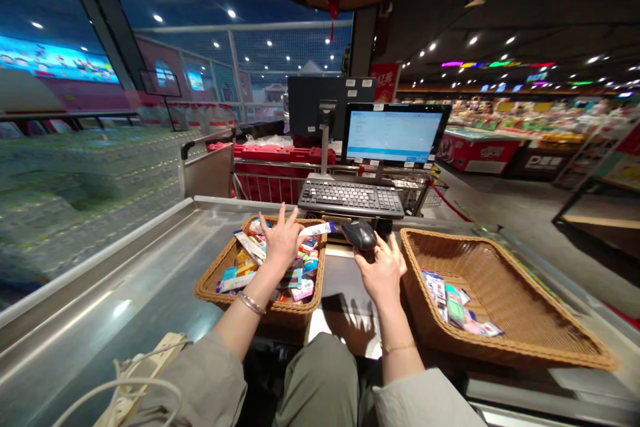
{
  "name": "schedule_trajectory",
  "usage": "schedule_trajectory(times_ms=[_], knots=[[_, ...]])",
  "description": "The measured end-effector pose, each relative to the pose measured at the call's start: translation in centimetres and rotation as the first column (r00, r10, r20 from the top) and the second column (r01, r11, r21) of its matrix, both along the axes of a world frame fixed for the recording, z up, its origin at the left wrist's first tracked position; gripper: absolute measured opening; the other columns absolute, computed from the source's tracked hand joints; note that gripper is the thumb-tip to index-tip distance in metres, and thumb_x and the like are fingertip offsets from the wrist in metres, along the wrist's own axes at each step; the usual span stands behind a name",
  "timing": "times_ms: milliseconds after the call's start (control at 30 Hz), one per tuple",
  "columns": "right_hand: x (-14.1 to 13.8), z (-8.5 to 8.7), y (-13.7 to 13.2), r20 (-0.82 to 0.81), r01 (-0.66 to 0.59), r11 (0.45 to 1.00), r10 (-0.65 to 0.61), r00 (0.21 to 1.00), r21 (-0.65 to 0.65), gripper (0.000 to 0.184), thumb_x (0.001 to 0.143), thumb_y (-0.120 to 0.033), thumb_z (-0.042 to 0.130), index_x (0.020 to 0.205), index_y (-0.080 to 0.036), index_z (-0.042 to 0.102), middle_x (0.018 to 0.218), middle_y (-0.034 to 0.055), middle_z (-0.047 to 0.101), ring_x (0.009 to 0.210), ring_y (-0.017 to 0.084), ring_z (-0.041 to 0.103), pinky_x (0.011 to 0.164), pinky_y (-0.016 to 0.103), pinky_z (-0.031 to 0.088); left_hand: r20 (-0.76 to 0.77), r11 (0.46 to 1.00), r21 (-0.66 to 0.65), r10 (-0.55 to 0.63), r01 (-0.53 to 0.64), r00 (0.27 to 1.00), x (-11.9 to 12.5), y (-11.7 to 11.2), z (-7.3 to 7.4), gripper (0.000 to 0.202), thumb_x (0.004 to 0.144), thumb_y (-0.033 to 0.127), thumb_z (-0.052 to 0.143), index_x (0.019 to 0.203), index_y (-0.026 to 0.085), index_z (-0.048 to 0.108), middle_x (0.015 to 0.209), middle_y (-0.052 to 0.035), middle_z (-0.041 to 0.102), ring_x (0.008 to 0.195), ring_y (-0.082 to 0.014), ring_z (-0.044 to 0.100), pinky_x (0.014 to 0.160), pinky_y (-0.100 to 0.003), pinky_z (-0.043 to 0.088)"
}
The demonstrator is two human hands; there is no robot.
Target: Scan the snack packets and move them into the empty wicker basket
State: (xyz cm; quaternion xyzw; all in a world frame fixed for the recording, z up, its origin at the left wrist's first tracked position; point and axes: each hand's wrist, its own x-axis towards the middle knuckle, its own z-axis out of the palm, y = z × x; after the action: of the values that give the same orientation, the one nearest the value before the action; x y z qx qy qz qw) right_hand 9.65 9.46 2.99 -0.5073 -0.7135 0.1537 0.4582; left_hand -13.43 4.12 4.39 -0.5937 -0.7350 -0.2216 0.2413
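My left hand is over the left wicker basket, its upper fingers spread. A slim white packet with a purple end sticks out from its thumb side, gripped there. My right hand is wrapped round the handle of a black barcode scanner, whose head faces the packet. Small colourful packets fill the left basket beneath my left hand. In the right wicker basket a few packets lie at the near left corner.
A keyboard and a lit monitor stand behind the baskets, with a second screen's dark back beside them. The metal counter extends left. A power strip with white cables lies near my left sleeve.
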Motion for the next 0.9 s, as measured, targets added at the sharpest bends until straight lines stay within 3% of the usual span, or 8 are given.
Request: schedule_trajectory(times_ms=[367,900], knots=[[-0.4,-0.2,-0.5,0.086,-0.053,0.997,0.049,0.995,0.048,0.023,0.079,-0.038,0.059,0.090,-0.022,0.073,0.136,0.0056,0.061,0.144,0.032,0.028,0.111,0.056,0.017,-0.014,0.995,0.104,-0.011,0.012,1.000,3.4,2.5,0.0,0.012,0.088,0.033,0.064,0.092,0.025,0.071,0.149,-0.0049,0.050,0.149,-0.0370,0.022,0.110,-0.078,-0.010],[0.0,-0.7,-0.4,0.095,-0.063,0.994,0.055,0.994,0.084,0.021,0.080,-0.037,0.059,0.088,-0.022,0.071,0.134,0.0064,0.062,0.144,0.032,0.028,0.110,0.057,0.017,0.024,0.993,0.114,-0.027,0.024,0.999,4.7,3.1,0.5,0.013,0.088,0.032,0.062,0.093,0.026,0.073,0.149,-0.0052,0.049,0.149,-0.0373,0.021,0.109,-0.078,-0.010]])
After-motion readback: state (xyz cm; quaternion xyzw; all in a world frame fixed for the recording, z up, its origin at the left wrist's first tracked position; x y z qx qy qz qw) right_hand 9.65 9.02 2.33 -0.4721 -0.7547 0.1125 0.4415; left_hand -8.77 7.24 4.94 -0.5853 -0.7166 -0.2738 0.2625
